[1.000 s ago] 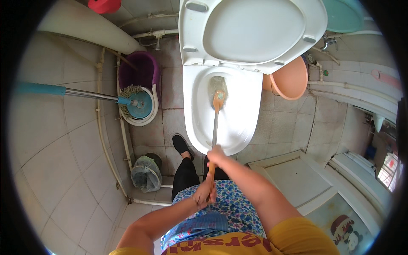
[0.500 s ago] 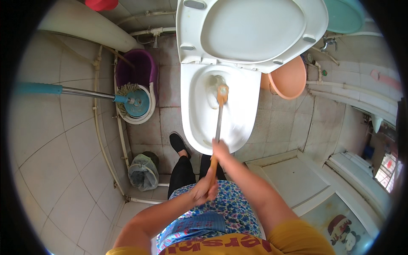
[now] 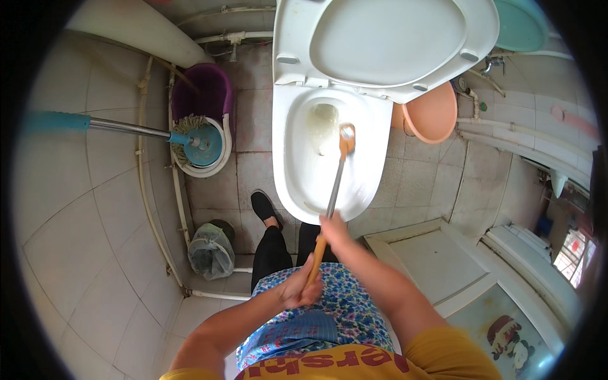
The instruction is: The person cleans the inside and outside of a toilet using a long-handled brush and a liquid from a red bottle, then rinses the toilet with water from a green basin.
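Note:
A long toilet brush (image 3: 337, 180) with a metal shaft and orange handle slants away from me into the white toilet bowl (image 3: 292, 183). Its orange head lies against the right inner side of the bowl. My left hand (image 3: 300, 286) is wrapped round the lower end of the handle, close to my apron. Farther up, where handle meets shaft, my right hand (image 3: 334, 230) grips it near the bowl's front rim. Some water shows at the bowl's back. The toilet lid and seat (image 3: 386, 44) stand raised behind it.
Left of the toilet stands a purple mop bucket (image 3: 223, 95) with a blue-handled mop (image 3: 130, 126) leaning across it. A lined trash bin (image 3: 212, 253) sits by the left wall. An orange bucket (image 3: 432, 114) stands to the right, a white door (image 3: 437, 269) nearer me.
The brush head has moved right and slightly nearer, from the bowl's drain area to its right side. Both hands keep hold of the handle. My view has shifted slightly.

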Action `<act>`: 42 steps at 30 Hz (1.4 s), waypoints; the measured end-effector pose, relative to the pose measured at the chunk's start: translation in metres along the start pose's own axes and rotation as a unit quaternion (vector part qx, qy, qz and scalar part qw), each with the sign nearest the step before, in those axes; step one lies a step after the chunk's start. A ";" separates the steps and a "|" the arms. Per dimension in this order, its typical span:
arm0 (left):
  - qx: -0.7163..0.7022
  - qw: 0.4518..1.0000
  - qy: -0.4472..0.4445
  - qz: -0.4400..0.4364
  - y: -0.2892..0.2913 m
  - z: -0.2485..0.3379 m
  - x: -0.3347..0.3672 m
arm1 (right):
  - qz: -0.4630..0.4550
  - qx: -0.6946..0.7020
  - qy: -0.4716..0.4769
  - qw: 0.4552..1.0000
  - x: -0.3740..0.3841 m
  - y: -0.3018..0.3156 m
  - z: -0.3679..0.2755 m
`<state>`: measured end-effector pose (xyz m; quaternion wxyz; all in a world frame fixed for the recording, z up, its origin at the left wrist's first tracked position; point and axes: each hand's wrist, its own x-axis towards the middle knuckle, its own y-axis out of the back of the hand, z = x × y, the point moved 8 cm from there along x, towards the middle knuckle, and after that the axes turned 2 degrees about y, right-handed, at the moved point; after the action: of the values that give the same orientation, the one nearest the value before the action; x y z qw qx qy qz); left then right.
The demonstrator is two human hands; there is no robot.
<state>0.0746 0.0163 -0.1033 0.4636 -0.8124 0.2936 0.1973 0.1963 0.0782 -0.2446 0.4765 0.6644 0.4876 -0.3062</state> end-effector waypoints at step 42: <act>0.445 0.861 -0.037 0.245 0.034 -0.012 0.012 | -0.051 0.210 -0.069 0.974 -0.045 0.016 0.008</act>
<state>0.0611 -0.0114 -0.1262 0.7229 -0.4135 0.5224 0.1831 0.1964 0.0535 -0.2029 0.3431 0.7011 0.4114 -0.4705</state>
